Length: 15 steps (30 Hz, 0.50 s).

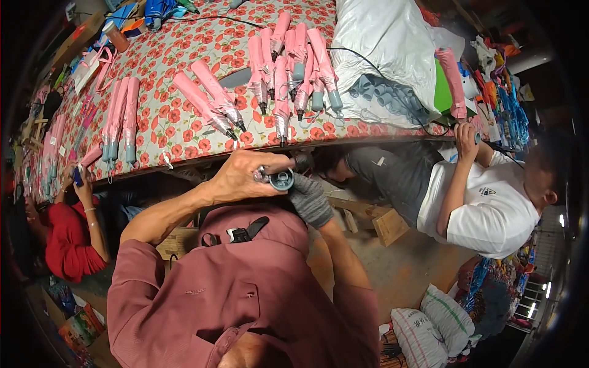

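In front of my body, just below the table edge, a grey umbrella handle (282, 181) points its open round end up at me. My bare left hand (240, 176) is closed around it, with fingers and thumb at its upper side. My right hand (311, 200), in a grey knitted glove, is curled against the right side of the handle; its fingertips are partly hidden. A dark cylindrical piece (302, 162) shows just beyond the handle. The rest of what I hold is out of sight. Folded pink umbrellas (208, 98) lie on the table beyond my hands, some with bare black shaft ends.
A poppy-patterned cloth covers the table (165, 132). More pink umbrellas (130, 119) lie left, others in a central pile (281, 104). A white sack (383, 40) spills grey handles (386, 95). Co-workers sit left (70, 236) and right (485, 214); the right one holds a pink umbrella (451, 80).
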### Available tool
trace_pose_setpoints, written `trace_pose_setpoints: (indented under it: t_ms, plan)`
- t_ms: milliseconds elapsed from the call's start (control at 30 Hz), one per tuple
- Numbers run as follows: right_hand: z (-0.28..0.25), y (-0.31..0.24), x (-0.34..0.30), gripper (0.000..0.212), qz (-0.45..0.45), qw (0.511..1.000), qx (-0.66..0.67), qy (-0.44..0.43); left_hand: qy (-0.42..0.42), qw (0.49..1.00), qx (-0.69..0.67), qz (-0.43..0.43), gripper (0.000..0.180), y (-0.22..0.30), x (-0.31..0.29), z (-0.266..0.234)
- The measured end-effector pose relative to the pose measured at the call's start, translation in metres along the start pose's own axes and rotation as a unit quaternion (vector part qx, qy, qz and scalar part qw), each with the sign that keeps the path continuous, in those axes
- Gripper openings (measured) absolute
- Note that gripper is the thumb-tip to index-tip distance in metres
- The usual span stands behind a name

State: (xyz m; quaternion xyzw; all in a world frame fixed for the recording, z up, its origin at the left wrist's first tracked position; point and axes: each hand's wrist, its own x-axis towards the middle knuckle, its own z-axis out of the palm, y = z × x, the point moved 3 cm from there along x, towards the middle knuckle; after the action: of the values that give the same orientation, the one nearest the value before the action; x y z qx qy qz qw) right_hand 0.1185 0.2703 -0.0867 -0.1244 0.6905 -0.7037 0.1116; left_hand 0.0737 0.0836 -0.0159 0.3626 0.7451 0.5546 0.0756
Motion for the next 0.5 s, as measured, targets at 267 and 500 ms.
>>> trace_pose_setpoints:
  t_ms: [267, 500]
  plan:
    - [0.003, -0.01, -0.009, 0.038, 0.083, 0.958, 0.272, 0.034, -0.01, 0.998, -0.047, -0.027, 0.033, 0.004, -0.002, 0.005]
    - [-0.055, -0.03, -0.028, 0.043, -0.046, 0.957, 0.244, 0.149, 0.021, 0.996, 0.026, -0.079, 0.022, -0.008, -0.016, -0.007]
